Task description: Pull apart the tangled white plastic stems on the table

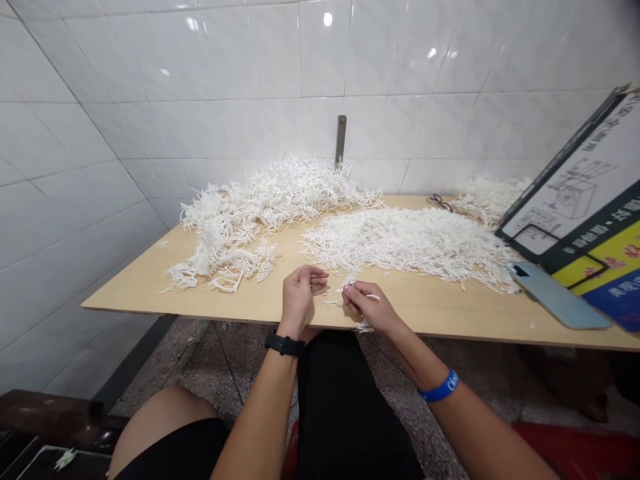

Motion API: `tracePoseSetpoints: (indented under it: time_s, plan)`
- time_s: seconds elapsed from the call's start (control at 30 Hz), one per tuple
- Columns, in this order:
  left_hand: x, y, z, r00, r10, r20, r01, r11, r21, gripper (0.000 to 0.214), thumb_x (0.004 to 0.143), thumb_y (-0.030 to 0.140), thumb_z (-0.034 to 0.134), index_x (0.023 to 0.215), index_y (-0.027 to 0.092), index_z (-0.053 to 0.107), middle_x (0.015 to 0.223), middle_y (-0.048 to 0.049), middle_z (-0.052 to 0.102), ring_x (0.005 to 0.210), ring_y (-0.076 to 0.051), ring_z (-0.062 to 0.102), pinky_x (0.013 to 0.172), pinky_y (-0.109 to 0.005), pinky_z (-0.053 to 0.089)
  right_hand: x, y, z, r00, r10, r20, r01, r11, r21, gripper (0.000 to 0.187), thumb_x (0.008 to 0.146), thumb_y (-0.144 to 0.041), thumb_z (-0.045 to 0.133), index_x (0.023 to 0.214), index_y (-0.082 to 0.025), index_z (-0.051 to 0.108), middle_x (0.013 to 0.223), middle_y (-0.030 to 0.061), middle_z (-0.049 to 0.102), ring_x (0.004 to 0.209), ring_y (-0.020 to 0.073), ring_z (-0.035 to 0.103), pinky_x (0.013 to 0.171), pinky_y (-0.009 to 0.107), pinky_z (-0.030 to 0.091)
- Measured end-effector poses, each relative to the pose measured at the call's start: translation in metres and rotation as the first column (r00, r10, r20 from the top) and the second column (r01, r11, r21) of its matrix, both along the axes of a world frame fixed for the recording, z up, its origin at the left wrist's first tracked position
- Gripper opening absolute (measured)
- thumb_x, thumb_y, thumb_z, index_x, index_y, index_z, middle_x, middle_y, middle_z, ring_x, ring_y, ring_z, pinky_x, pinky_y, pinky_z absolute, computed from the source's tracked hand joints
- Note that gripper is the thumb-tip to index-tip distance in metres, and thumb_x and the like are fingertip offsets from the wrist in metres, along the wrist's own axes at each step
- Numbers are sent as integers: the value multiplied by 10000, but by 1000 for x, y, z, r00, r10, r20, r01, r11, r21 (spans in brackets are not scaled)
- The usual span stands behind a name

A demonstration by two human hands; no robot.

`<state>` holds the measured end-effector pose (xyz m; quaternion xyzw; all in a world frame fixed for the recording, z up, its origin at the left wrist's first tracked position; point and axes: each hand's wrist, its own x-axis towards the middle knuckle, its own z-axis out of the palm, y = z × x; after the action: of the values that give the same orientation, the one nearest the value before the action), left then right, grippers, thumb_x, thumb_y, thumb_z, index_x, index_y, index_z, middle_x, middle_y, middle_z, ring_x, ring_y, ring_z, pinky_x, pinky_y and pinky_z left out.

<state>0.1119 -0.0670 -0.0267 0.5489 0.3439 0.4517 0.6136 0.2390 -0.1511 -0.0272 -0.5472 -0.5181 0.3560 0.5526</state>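
My left hand [299, 297] hovers at the near edge of the wooden table [150, 287], fingers curled in a pinch on a thin white plastic piece. My right hand [367, 307] sits just to its right, fingers closed on a small white plastic sprue piece [350, 288]. A black watch is on my left wrist, a blue band on my right. Beyond the hands lies a flat heap of small white plastic pieces [410, 243]. A bigger tangled pile of white branched sprues [260, 207] spreads across the back left of the table.
A phone [557, 297] lies face down at the right, next to a tilted printed cardboard box [585, 213]. A further white pile [487, 197] and black glasses [440, 201] sit at the back right. White tiled walls close in behind and left. My knees are under the table.
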Motion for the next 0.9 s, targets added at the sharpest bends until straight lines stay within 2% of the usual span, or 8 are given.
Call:
tracePoseSetpoints:
  time_s: [0.13,0.3,0.37,0.47,0.57,0.7,0.8,0.9]
  plan:
    - [2,0,-1,992,-65,-110,77,992,104,276,810,322,623,992,139,719,1066,-117,727,974,-211,671,922,-361,508,2,4,-5,991,-28,-131,28,1000,-5,432,822,-583,561,688,-174,596,520,-38,433,474,103,378,480,245,299]
    - [3,-6,2,970,-146,-197,190,954,230,392,887,390,527,1184,171,660,1259,-101,644,1203,-227,570,1045,-351,416,0,9,-5,995,-41,-94,39,999,-29,432,850,-553,525,631,-182,553,541,-26,466,506,111,398,507,252,310]
    - [3,-9,3,958,-171,-232,226,945,237,414,848,419,584,1182,186,661,1206,-92,676,1144,-232,606,994,-329,452,-2,9,-4,999,-39,-28,38,998,-42,460,863,-558,498,585,-192,498,528,-22,467,501,114,390,510,256,310]
    - [4,-11,3,941,-215,-260,276,934,227,346,858,450,549,892,159,733,772,-56,743,777,-202,690,773,-294,528,-4,7,-3,1000,9,24,-9,1000,-12,473,882,-562,465,577,-201,460,529,-22,461,512,120,397,528,259,323]
    - [5,-7,-1,974,-104,-201,145,969,199,415,877,446,499,648,141,665,576,-33,662,606,-170,649,649,-274,515,-4,5,-3,996,51,79,-53,998,20,450,892,-551,457,612,-200,477,531,-31,435,526,123,399,535,256,321]
    - [6,4,-8,995,91,-41,-89,994,58,373,860,431,515,714,119,657,731,-93,712,627,-171,675,663,-305,538,-2,2,-4,995,-8,100,7,1000,3,426,881,-548,483,649,-193,524,553,-29,438,529,120,391,523,252,315]
    - [6,5,-9,997,61,-39,-58,995,79,249,828,325,570,869,118,701,942,-126,736,825,-201,704,793,-338,545,0,5,-7,996,-84,-30,84,996,9,410,868,-552,504,690,-188,565,548,-29,442,521,120,407,522,256,337]
    - [6,1,-5,986,35,-163,-9,988,156,248,799,242,597,991,148,724,1059,-107,728,1001,-230,669,902,-363,517,3,10,-10,977,-169,-129,175,984,36,403,845,-544,549,681,-179,592,595,-3,509,562,126,462,530,255,372]
